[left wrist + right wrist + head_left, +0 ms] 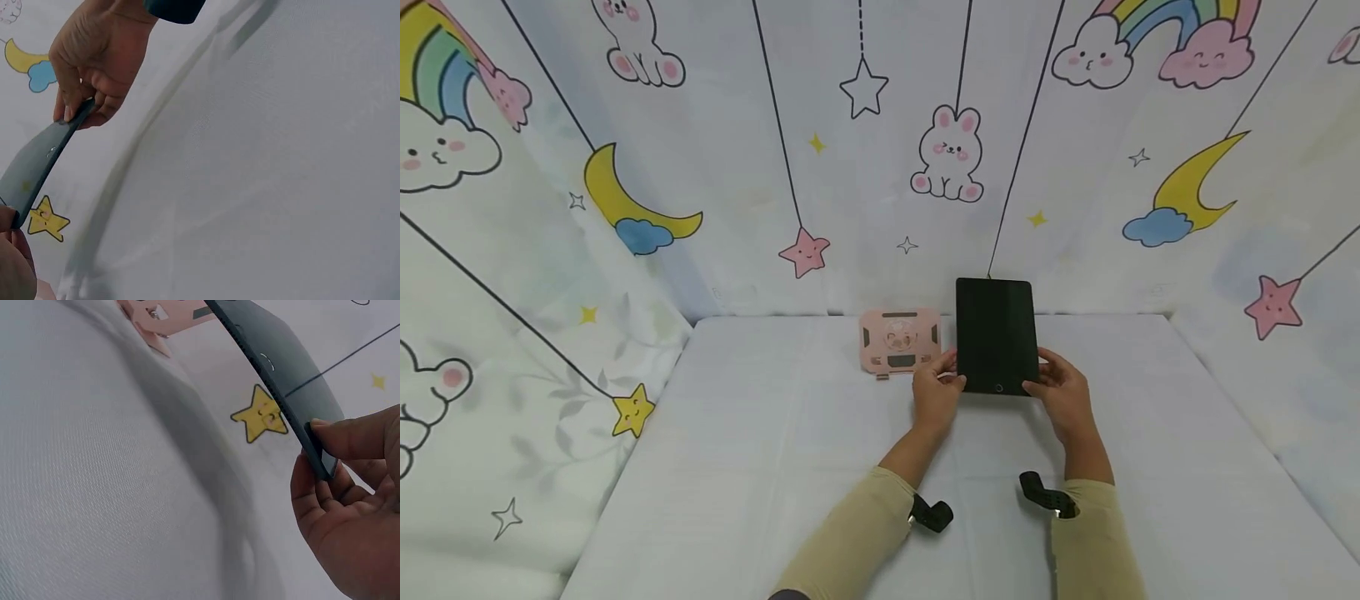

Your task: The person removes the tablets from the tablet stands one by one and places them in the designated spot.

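A black tablet [997,337] with a round home button is held upright by both hands, near the back edge of the table. My left hand [936,396] pinches its lower left edge, thumb on the front. At the lower right corner, my right hand [1063,396] grips it the same way. The right wrist view shows the right thumb [359,437] on the glossy screen and the fingers behind. Just left of the tablet is a pink tablet case [900,340] with dark cutouts. Only part of the left hand [14,269] enters the left wrist view.
A white cloth covers the table [760,467]. Behind it hangs a printed backdrop [880,183] with rabbits, stars, moons and rainbows. Black wrist camera mounts [934,514] stick out from both forearms over the table.
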Demonstrator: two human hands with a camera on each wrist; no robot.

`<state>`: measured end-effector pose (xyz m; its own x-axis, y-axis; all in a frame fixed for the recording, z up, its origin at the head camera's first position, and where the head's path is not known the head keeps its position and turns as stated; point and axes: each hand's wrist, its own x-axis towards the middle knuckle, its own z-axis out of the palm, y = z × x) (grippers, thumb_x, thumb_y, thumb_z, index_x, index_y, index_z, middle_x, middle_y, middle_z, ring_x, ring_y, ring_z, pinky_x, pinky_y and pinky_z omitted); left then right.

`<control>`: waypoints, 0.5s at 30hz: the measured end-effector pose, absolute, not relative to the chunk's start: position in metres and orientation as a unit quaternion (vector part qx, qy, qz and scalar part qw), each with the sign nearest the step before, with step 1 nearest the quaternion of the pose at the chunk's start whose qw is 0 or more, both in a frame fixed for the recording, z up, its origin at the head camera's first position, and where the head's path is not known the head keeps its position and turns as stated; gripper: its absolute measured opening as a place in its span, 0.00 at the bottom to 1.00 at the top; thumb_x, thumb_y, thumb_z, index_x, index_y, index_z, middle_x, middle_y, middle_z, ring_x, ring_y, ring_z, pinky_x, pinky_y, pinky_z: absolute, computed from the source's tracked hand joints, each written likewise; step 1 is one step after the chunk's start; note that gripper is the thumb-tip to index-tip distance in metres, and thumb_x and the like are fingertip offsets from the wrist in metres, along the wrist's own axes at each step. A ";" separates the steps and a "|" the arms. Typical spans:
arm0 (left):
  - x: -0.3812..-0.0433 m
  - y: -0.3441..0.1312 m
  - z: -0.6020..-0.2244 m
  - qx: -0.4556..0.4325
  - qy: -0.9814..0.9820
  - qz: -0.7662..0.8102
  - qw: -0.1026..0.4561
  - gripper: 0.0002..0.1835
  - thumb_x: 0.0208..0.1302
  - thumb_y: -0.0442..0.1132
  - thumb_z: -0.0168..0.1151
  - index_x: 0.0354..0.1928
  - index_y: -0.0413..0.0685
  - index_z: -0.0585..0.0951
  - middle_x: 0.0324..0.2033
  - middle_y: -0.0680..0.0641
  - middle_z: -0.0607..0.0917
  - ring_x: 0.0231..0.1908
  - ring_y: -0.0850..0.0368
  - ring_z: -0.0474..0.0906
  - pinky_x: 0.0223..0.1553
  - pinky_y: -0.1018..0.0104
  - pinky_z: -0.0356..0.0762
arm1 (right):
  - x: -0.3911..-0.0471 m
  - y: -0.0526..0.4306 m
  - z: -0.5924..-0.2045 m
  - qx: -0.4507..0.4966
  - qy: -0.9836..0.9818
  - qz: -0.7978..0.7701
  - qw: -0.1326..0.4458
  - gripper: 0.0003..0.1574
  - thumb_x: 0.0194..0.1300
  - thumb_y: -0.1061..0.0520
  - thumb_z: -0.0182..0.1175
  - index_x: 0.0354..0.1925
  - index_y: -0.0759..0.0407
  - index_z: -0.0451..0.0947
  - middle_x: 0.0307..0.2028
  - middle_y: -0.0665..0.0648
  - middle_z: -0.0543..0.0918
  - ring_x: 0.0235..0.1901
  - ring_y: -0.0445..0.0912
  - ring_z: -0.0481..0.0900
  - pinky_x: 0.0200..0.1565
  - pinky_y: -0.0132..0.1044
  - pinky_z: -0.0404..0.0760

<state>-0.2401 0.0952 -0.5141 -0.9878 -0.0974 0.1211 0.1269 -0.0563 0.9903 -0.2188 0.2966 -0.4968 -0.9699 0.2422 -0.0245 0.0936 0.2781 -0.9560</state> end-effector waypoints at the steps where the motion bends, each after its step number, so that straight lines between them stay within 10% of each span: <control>1: -0.239 0.097 -0.516 -0.007 -0.685 -0.725 0.072 0.27 0.53 0.20 0.64 0.55 0.46 0.83 0.43 0.46 0.85 0.44 0.59 0.80 0.43 0.73 0.83 | -0.218 0.300 -0.498 -0.107 -0.799 0.589 0.056 0.46 0.58 0.72 0.64 0.72 0.55 0.62 0.48 0.54 0.75 0.44 0.37 0.76 0.42 0.20 0.78; 15: -0.230 0.111 -0.533 0.021 -0.715 -0.698 0.030 0.29 0.49 0.20 0.66 0.57 0.39 0.80 0.46 0.40 0.88 0.41 0.53 0.85 0.42 0.71 0.83 | -0.219 0.320 -0.515 -0.129 -0.814 0.567 -0.024 0.41 0.65 0.64 0.59 0.73 0.59 0.58 0.53 0.61 0.73 0.36 0.35 0.74 0.32 0.30 0.75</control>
